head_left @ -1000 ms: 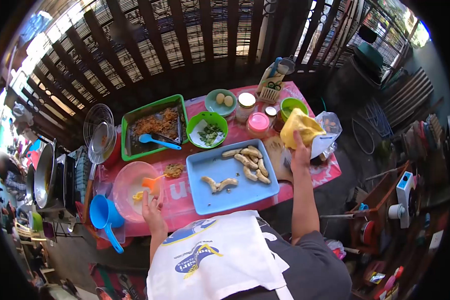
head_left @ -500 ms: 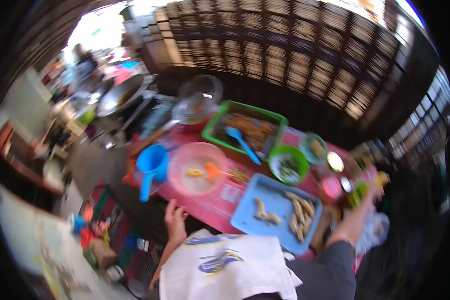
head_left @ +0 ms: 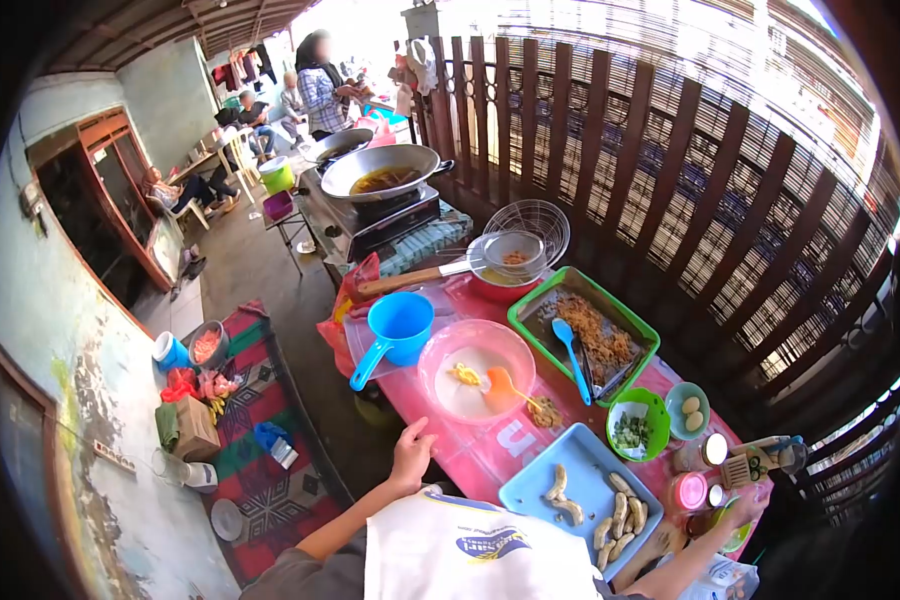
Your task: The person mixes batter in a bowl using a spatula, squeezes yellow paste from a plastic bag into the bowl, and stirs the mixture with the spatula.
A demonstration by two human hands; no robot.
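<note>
My left hand (head_left: 411, 457) hovers by the near table edge, below the pink bowl (head_left: 435, 352). It holds nothing, its fingers loosely bent and apart. Pale batter fills the pink bowl, with a peeled yellow piece and an orange spatula (head_left: 503, 388) in it. In front of my body sits a blue tray (head_left: 525, 490) with several peeled bananas (head_left: 620, 522). My right hand (head_left: 749, 507) reaches to the table's right end, beside small jars and over a green container (head_left: 738, 540). Its fingertips are too small to make out, so any grip is unclear.
A blue dipper (head_left: 400, 325), a green tray (head_left: 643, 365) of brown crumbs with a blue spoon (head_left: 571, 355), and a green bowl (head_left: 653, 420) share the table. Beyond are a wok (head_left: 410, 160) on a stove and a wooden fence (head_left: 660, 150). Several people are farther back.
My view has swung, so the table sits lower and farther right and the background is sharper. Both hands stay near the same places, the left by the table edge, the right by the jars.
</note>
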